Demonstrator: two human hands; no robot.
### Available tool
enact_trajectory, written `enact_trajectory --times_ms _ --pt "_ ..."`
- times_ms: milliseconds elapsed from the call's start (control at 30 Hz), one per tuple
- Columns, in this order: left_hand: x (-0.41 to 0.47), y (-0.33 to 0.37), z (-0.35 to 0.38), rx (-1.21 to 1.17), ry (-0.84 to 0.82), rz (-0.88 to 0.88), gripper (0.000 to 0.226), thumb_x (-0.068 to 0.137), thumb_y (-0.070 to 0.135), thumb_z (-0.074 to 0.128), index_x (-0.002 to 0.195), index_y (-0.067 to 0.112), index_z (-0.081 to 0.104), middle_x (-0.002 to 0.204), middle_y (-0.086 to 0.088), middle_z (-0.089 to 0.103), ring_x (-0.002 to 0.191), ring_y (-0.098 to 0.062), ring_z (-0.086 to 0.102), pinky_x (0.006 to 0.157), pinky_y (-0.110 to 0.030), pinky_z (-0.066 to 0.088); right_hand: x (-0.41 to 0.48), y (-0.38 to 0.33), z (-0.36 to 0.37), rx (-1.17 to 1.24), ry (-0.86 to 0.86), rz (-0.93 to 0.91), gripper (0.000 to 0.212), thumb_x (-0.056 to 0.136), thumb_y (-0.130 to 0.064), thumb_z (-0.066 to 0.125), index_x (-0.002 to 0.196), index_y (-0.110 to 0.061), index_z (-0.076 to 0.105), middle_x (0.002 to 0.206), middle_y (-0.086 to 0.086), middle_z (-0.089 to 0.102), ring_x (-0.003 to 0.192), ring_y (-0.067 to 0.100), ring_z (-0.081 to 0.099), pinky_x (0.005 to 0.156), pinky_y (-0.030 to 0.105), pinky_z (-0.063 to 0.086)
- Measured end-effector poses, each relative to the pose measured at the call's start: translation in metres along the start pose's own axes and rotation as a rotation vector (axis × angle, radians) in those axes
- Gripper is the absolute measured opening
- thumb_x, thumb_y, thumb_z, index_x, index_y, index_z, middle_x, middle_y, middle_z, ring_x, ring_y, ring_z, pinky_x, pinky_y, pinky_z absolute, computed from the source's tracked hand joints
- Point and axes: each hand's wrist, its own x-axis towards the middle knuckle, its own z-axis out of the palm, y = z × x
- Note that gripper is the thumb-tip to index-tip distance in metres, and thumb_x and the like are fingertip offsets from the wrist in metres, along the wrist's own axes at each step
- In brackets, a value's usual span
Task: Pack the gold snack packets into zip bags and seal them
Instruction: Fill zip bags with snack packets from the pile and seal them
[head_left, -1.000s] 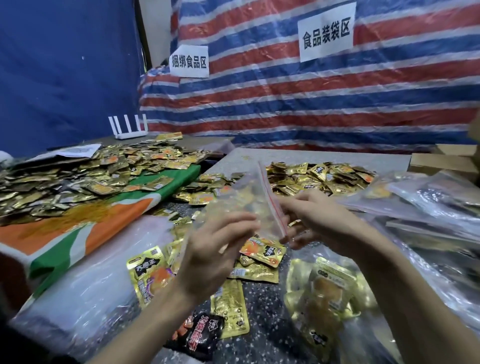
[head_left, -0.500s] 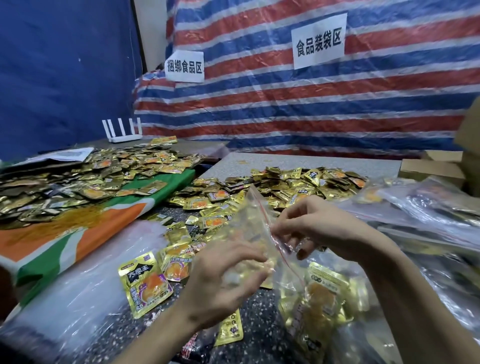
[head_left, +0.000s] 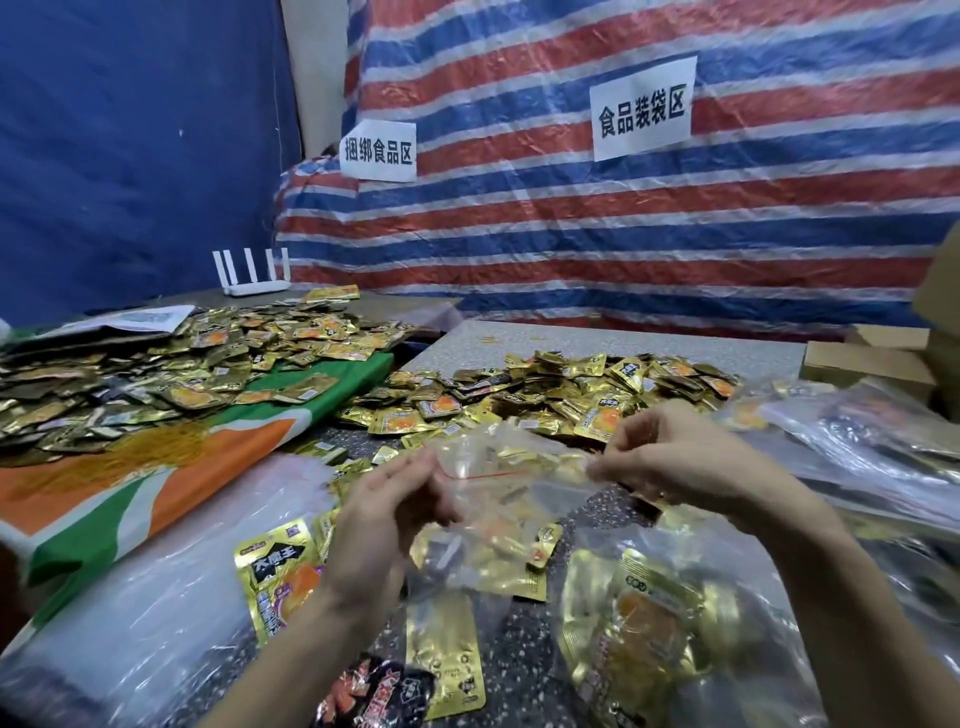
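Turned level since a moment ago, the zip bag (head_left: 498, 499) hangs between both hands above the near table (head_left: 524, 639), gold packets (head_left: 493, 571) sagging inside. Its top ends are pinched by the left hand (head_left: 382, 519) and right hand (head_left: 675, 462). The film looks thin, slippery and floppy, so it is best held at the red strip (head_left: 483, 474).

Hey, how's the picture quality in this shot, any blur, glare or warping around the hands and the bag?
Head view: motion blur smears the left hand and the zip bag that both it and the right hand pinch. Head view: white glare streaks the striped tarp and the clear plastic at lower left. Head view: wide-angle bending curves the frame edges.
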Motion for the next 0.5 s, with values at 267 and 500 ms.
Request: enact_trajectory --times_ms 267,500 --pt "0.015 -0.012 0.02 -0.141 -0.003 -0.066 0.038 0.096 0.028 0.051 0.099 -0.008 0.065 0.094 -0.023 0.062 0.086 -0.026 0.058 0.088 -0.044 0.047 -0.022 -0.022 0.008 -0.134 -0.12 -0.679 0.023 0.092 -0.038 0.065 0.107 -0.023 0.073 0.121 -0.022 0.066 0.098 -0.003 0.065 0.072 0.015 0.052" --pt "0.034 -0.027 0.027 -0.118 -0.022 -0.11 0.033 0.088 0.043 0.056 0.079 0.013 0.065 0.068 -0.006 0.058 0.058 -0.016 0.057 0.055 -0.028 0.051 -0.014 -0.009 -0.005 -0.209 -0.105 -0.517 0.013 0.095 -0.013 0.061 0.092 -0.022 0.07 0.084 -0.003 0.071 0.073 0.006 0.065 0.061 0.021 0.051"
